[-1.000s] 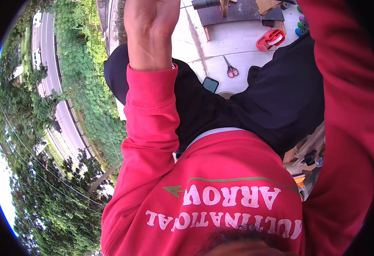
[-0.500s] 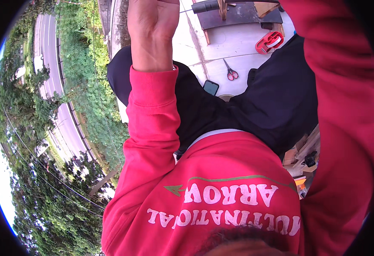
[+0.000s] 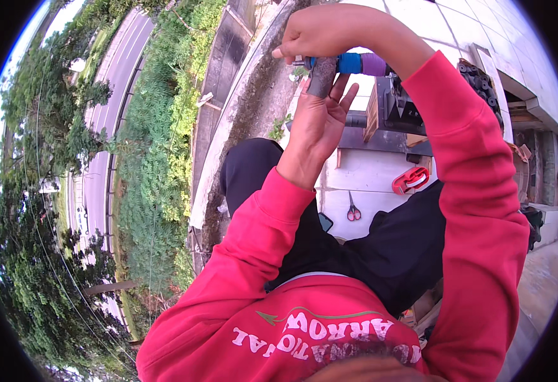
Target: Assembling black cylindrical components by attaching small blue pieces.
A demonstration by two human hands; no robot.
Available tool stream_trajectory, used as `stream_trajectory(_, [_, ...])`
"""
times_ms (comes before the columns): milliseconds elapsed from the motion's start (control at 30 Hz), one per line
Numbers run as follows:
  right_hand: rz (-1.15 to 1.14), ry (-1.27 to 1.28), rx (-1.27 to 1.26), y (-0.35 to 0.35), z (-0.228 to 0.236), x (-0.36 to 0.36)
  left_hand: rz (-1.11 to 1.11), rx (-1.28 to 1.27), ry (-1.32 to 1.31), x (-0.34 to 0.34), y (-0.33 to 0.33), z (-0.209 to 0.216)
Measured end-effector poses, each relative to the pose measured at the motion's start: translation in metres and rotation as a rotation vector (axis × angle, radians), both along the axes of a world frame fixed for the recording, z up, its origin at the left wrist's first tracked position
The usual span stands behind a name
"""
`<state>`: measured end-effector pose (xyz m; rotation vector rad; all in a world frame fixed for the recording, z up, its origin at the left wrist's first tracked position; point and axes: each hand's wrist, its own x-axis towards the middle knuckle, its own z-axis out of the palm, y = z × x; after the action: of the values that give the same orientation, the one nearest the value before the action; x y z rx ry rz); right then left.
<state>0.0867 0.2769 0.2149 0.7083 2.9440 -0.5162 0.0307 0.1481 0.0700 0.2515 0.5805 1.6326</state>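
My left hand [image 3: 320, 124] is raised at the top middle, palm up. Its thumb and fingers close around the lower part of a short dark grey tube [image 3: 321, 77], while some fingertips stick out to the right. Over the tube's top arches my right hand [image 3: 333, 30], its fingers curled down at the left beside a small metal end piece [image 3: 299, 62]. What those fingers pinch is hidden. Right behind the tube runs a horizontal rod with a blue wrapped band [image 3: 349, 63] and a purple band [image 3: 374, 64], reaching toward a black machine [image 3: 401, 105].
On the pale tiled floor lie red-handled scissors [image 3: 353, 212], a red tape dispenser [image 3: 411, 181] and a phone [image 3: 325, 221], partly behind my leg. A low dark bench [image 3: 371, 139] stands beyond. A concrete ledge [image 3: 222, 127] runs along the left, above greenery and a road.
The view has tilted up and turned, bringing both hands into sight. My right hand, out of view before, now meets the left at the grey tube.
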Motion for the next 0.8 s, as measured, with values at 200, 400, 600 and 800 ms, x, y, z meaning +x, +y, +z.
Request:
stream_trajectory(200, [-0.007, 0.149, -0.229, -0.001, 0.003, -0.004, 0.021, -0.014, 0.008, -0.001, -0.001, 0.011])
stream_trajectory(400, [-0.101, 0.203, -0.203, 0.006, 0.003, -0.006, 0.012, -0.035, -0.032, 0.0, -0.003, 0.012])
stream_trajectory(600, [-0.011, 0.06, -0.183, 0.003, 0.004, -0.005, -0.004, -0.013, -0.084, 0.0, -0.004, 0.017])
stream_trajectory(800, [0.032, 0.044, -0.19, 0.006, -0.001, -0.005, -0.015, -0.012, -0.105, 0.0, -0.005, 0.013])
